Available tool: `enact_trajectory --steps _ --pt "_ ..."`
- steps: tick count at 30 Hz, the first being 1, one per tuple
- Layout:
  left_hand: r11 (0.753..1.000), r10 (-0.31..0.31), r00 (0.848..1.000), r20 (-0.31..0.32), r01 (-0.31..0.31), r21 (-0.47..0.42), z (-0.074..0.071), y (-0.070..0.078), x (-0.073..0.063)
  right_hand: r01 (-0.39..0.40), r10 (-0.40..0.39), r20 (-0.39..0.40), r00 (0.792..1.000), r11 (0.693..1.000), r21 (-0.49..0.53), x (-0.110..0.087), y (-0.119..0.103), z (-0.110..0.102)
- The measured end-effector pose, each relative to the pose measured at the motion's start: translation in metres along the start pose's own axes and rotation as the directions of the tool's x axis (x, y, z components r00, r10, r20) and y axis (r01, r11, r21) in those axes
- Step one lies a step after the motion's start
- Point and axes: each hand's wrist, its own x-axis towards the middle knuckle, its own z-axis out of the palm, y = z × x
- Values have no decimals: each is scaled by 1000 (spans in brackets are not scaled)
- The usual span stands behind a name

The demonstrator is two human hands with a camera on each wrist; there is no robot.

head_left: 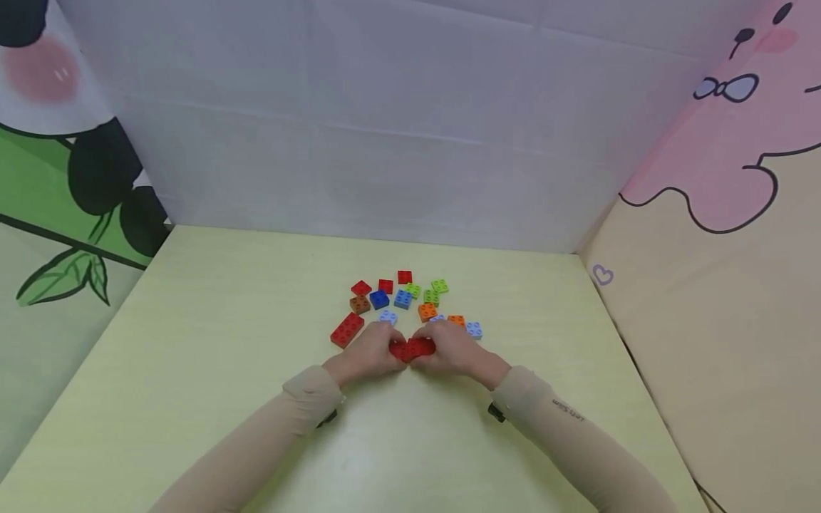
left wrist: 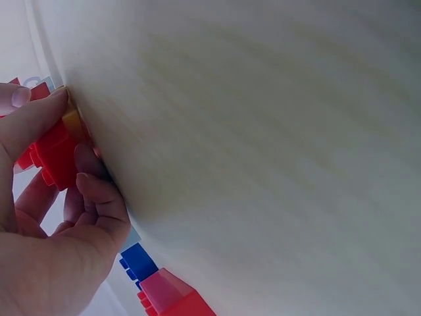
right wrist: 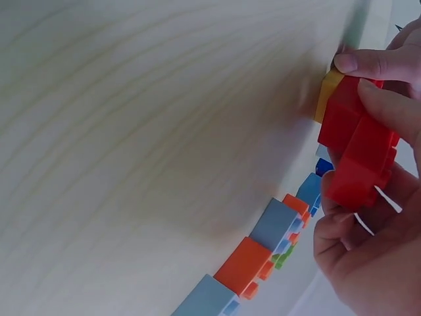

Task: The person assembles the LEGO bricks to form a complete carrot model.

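Observation:
In the head view my left hand (head_left: 372, 349) and right hand (head_left: 452, 348) meet over the table, fingers curled round studded red toy building bricks (head_left: 420, 347). The right wrist view shows two red bricks (right wrist: 362, 161) side by side, against a yellow brick (right wrist: 327, 97). My right thumb and fingers grip the red pair, while the left thumb rests at the yellow brick's upper end. From the left wrist, the left thumb and fingers pinch the red bricks (left wrist: 60, 158), with the yellow brick (left wrist: 74, 124) along their far side. Fingers partly hide how the bricks join.
Loose bricks lie just beyond the hands: a long red brick (head_left: 347, 330) at left, a brown one (head_left: 360, 304), a dark blue one (head_left: 379, 298), a lime one (head_left: 439, 286) and an orange one (head_left: 427, 311). A wall (head_left: 385, 178) closes the table's (head_left: 256, 285) far edge.

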Motion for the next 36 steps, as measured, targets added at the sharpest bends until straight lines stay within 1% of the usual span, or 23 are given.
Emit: enact_trajectory --steps 4,7,15,18,25,30,36 --pt "1000 -14 1000 1 14 -2 -1 -1 -1 -47 47 14 999 998 30 2 -2 2" --pt "1000 -22 1000 5 22 -5 -1 -2 -3 -67 66 23 998 997 46 3 -3 3" --pt "1000 -22 1000 8 22 -4 2 -2 -3 -42 41 17 999 996 74 -1 1 8" --pt "1000 -13 1000 11 13 3 3 -2 -2 -37 36 12 999 996 84 -3 2 9" --pt "1000 -4 1000 14 4 9 2 -3 -1 -58 60 -8 998 992 109 -4 2 11" --pt "1000 6 1000 17 -6 0 0 -2 1 -69 73 -21 997 984 165 -5 3 9" --pt "1000 -2 1000 12 2 15 1 -8 0 -64 70 -21 997 977 202 -1 7 14"
